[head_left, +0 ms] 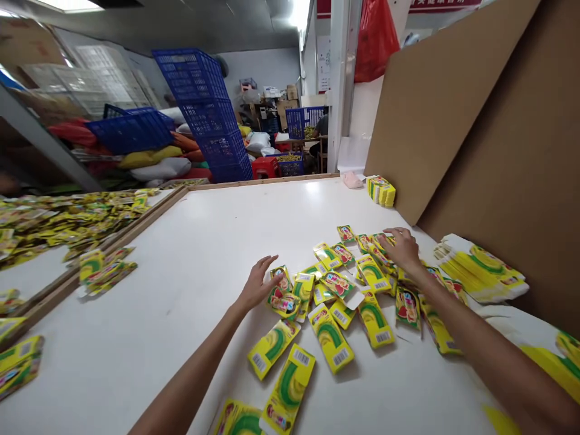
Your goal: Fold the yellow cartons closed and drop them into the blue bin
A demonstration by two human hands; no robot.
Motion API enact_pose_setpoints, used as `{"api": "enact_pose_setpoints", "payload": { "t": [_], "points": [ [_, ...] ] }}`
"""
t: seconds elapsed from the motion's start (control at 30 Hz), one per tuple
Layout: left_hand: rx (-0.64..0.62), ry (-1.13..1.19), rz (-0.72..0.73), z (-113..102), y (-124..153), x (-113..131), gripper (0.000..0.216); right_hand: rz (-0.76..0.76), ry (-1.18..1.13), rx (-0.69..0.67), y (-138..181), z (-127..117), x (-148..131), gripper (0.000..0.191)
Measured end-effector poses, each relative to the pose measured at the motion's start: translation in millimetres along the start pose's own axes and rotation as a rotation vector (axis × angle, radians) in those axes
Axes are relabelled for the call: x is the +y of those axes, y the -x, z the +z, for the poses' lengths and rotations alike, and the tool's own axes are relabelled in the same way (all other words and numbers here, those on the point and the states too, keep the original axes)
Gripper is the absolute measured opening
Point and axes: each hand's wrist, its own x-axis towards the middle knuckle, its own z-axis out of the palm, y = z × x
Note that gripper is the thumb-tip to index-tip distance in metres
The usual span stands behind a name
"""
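Observation:
Several flat yellow-and-green printed cartons [338, 290] lie scattered on a white table [203, 254]. My left hand [257, 283] reaches to the left edge of the scatter, fingers stretched out and touching a carton [281, 289]. My right hand [402, 246] lies palm down on the cartons at the far right of the scatter, fingers spread. Neither hand grips anything that I can see.
A neat stack of cartons [481, 270] lies at the right by leaning cardboard sheets [457, 103]. A small stack [380, 190] sits at the far edge. More cartons [63, 220] cover the left table. Blue crates [203, 109] and sacks stand behind; a person [321, 130] sits far back.

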Motion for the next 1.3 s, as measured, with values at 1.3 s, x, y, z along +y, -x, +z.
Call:
{"api": "enact_pose_setpoints", "payload": {
  "t": [1.3],
  "points": [
    [-0.247, -0.034, 0.119, 73, -59, 53, 0.098, -0.482, 0.047, -0.531, 8, 87, -100, 0.045]
  ]
}}
